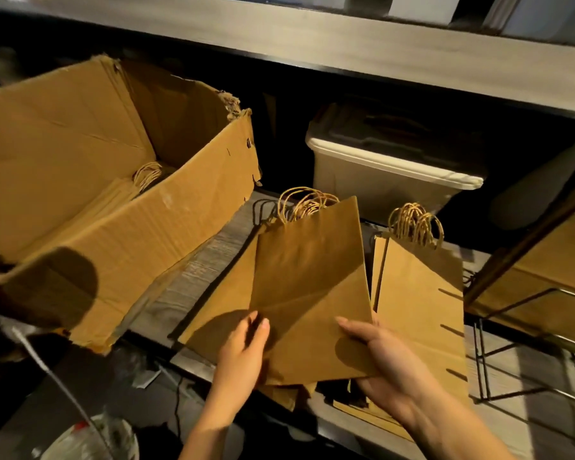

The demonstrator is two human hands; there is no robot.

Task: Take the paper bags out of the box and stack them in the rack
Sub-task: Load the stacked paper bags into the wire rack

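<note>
Box (120, 234): torn cardboard, open at the top, on the left; more bags (127, 190) lie flat inside
Stack (419, 293): flat brown bags on the surface (193, 280), right of centre; handles at the far end
Rack (482, 353): black wire, right of the Stack; cannot tell whether the 2 touch
Held bags (309, 287): a flat brown bundle, tilted, raised above the surface between Box and Stack; twisted handles (307, 204) point away from the person
Left hand (243, 353): fingers curled on the bundle's near left edge, gripping it
Right hand (387, 363): thumb on top, fingers underneath the near right corner, gripping the same bundle
Tub (389, 180): pale plastic, lidded, behind the bags
</note>
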